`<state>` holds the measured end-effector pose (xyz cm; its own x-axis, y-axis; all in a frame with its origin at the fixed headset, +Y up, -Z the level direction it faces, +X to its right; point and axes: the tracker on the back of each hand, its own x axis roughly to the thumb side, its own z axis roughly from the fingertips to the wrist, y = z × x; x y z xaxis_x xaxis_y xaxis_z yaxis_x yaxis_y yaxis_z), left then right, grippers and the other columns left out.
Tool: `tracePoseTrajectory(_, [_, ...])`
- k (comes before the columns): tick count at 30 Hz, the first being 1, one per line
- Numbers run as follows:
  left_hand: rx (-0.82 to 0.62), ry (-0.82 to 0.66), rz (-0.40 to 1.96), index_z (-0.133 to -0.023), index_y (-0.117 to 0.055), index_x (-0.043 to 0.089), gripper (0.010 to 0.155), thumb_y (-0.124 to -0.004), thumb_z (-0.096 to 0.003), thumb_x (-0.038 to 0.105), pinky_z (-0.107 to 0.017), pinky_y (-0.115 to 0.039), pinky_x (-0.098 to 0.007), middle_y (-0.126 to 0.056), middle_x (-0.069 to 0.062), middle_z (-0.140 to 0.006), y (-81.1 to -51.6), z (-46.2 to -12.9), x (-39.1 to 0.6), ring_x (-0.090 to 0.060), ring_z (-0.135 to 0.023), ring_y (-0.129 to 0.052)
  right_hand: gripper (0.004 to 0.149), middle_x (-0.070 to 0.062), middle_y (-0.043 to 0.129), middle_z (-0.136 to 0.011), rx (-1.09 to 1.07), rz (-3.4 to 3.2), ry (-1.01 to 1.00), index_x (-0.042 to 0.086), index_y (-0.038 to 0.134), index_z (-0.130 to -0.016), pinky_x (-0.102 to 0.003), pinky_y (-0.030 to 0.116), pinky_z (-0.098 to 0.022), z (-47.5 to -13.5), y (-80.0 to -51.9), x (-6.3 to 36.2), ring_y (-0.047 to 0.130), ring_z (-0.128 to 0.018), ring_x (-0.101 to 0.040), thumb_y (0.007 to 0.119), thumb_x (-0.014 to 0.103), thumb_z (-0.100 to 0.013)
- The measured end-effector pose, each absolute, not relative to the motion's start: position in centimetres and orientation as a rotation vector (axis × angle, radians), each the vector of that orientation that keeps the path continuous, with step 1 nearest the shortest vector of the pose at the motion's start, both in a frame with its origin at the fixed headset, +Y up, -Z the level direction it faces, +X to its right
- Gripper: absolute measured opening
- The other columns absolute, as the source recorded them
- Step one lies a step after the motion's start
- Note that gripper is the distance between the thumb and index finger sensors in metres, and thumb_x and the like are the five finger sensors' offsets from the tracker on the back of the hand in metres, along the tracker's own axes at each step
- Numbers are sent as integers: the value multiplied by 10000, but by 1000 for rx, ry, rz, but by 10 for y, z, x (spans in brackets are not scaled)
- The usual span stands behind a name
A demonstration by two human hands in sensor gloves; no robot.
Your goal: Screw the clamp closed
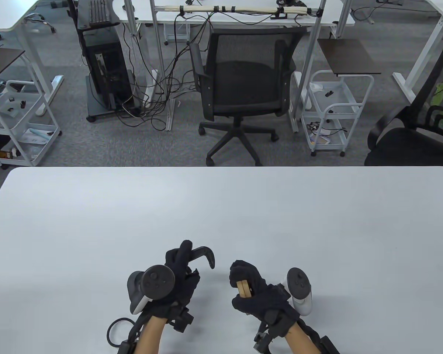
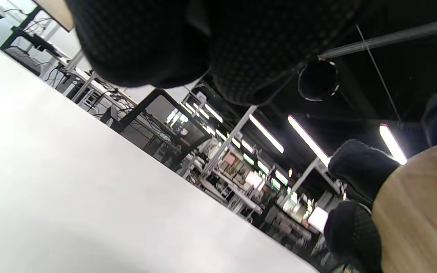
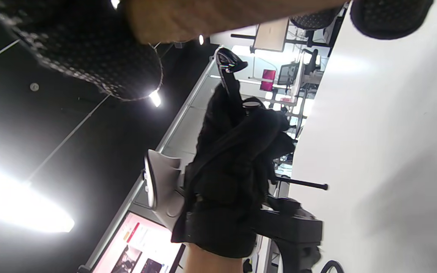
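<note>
A black metal clamp with a wooden handle is held just above the white table (image 1: 221, 206) near its front edge. My left hand (image 1: 180, 271) grips the clamp's frame; its curved black jaw end (image 1: 206, 254) sticks out past my fingers. My right hand (image 1: 249, 285) is wrapped around the wooden handle (image 1: 243, 288). The screw between the hands is hidden. In the left wrist view the handle (image 2: 423, 212) fills the lower right, with my right fingers (image 2: 359, 167) around it. The right wrist view shows the handle (image 3: 222, 15) at the top and my left hand (image 3: 237, 151) with the jaw end (image 3: 228, 62).
The table's far edge (image 1: 221, 167) lies well beyond the hands. Behind it on the floor stand a black office chair (image 1: 243, 84), two white wheeled carts (image 1: 334, 110) (image 1: 18, 121) and a computer stand with cables (image 1: 107, 66).
</note>
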<state>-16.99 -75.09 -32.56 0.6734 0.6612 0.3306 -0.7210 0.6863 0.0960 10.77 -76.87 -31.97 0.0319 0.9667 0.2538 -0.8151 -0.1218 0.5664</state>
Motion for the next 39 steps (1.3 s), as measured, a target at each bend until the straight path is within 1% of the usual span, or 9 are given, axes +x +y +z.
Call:
tracePoseTrajectory(10, [162,-323,854,-1096,-355,131,865,-950,-470,181,-394,-955,-210,-548,-255,-982,-758,-316,-165,-237,-626,-940,770,-182,134,-1175,837,1698,416,388,488,-1075,-687,625,-533,-311,-779,76,477,-921,-560,933,488,-455])
tracePoseTrajectory(15, [135,-390,825,-1096,-358,133,864,-952,-470,183,-392,-956,-209,-550,-253,-982,-756,-310,-145,-238,-625,-940,804,-191,125,-1173,819,1738,366,388,461,-1093,-680,646,-520,-307,-780,69,494,-909,-566,929,503,-450])
tracePoseTrajectory(19, [88,-466,779,-1097,-359,135,862,-950,-471,190,-393,-957,-207,-554,-260,-981,-758,-304,-127,-236,-626,-941,805,-110,168,-1181,793,1653,397,357,463,-1103,-693,630,-524,-311,-782,74,470,-918,-575,925,495,-458])
tracePoseTrajectory(23, [67,-508,719,-1094,-359,115,871,-955,-465,200,-395,-960,-201,-576,-240,-980,-759,-300,-111,-227,-627,-945,777,-80,367,-1156,675,1628,302,275,567,-1070,-710,647,-490,-316,-783,87,515,-896,-584,955,482,-430])
tracePoseTrajectory(29, [66,-523,699,-1085,-372,114,872,-967,-454,202,-388,-966,-206,-598,-217,-982,-759,-300,-103,-222,-625,-950,771,44,496,-1117,622,1590,340,231,593,-1055,-722,643,-491,-316,-789,96,520,-907,-567,972,465,-426])
tracePoseTrajectory(31, [58,-553,678,-1098,-349,124,911,-964,-440,259,-423,-953,-264,-562,-213,-1022,-757,-302,-106,-278,-684,-917,765,61,507,-1115,611,1588,343,222,602,-1048,-724,640,-492,-319,-789,94,516,-913,-561,974,464,-425])
tracePoseTrajectory(34, [50,-580,619,-1131,-241,173,990,-911,-439,404,-599,-755,-546,-363,-203,-1148,-747,-303,-121,-519,-928,-620,758,59,505,-1115,564,1590,329,213,601,-1047,-721,646,-488,-322,-789,93,517,-911,-560,968,467,-434])
tracePoseTrajectory(35, [103,-552,624,-1139,-245,187,979,-888,-447,444,-615,-722,-584,-330,-216,-1159,-741,-301,-130,-531,-959,-564,759,59,509,-1113,537,1582,317,210,605,-1045,-722,645,-485,-323,-789,94,518,-909,-561,969,466,-430])
tracePoseTrajectory(39, [223,-399,834,-1117,-495,165,801,-826,-479,519,-571,-767,-552,-529,-245,-1099,-738,-301,-168,-498,-908,-672,764,48,499,-1115,445,1511,288,200,595,-1048,-721,645,-481,-328,-793,105,514,-904,-565,965,469,-436])
